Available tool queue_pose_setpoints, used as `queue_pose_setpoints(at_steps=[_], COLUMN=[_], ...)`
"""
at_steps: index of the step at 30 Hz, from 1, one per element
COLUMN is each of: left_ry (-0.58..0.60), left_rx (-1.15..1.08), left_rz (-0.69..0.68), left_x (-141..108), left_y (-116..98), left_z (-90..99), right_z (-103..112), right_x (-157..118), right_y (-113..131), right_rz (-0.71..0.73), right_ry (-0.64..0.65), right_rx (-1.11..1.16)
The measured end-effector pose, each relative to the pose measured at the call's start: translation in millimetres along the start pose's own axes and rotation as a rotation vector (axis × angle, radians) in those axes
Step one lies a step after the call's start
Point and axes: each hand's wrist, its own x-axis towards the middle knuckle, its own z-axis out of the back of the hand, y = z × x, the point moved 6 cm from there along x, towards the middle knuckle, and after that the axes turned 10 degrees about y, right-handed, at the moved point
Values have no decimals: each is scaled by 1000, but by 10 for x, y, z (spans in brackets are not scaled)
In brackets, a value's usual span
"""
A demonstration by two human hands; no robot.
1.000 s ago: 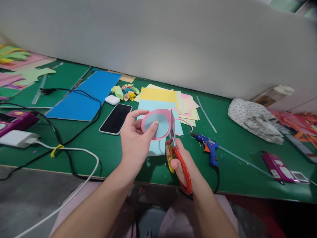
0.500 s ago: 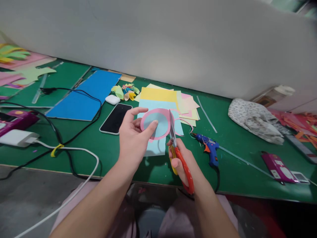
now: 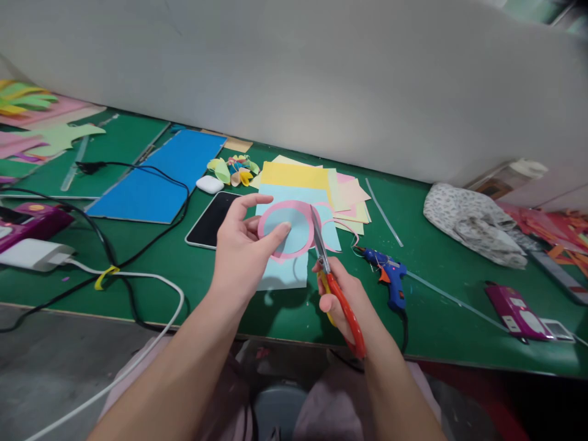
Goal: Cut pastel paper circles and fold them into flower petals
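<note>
My left hand point(image 3: 245, 239) pinches a round paper piece, a light blue disc point(image 3: 289, 228) with a pink border, between thumb and fingers. My right hand point(image 3: 342, 294) is closed on the handles of scissors point(image 3: 350, 315), one handle red and one yellow. The scissor blades rest at the right edge of the pink border, pointing away from me. A curled pink strip point(image 3: 346, 225) trails to the right of the blades. Beneath the disc lies light blue paper point(image 3: 294, 275), with a stack of yellow paper point(image 3: 294, 174) and pastel sheets behind it.
A blue glue gun point(image 3: 388, 275) lies right of my hands. A phone point(image 3: 209, 223), a white case point(image 3: 210, 184) and paper petals point(image 3: 234, 170) sit left. Further out are a blue board point(image 3: 160, 177), cables, a patterned cloth point(image 3: 473, 223) and a purple device point(image 3: 517, 310).
My left hand and the disc have shifted slightly left. The scissors have moved slightly left at the tips, with their handles a little lower and further right.
</note>
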Motion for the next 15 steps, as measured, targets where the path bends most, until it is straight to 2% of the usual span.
queue_pose_setpoints(at_steps=[15], left_ry=[69], left_rx=[2], left_rz=[63], left_x=[67], left_y=[-21], left_z=[84], right_z=[37], right_x=[-18], right_y=[-15], right_rz=[-11], right_ry=[18], right_rx=[9])
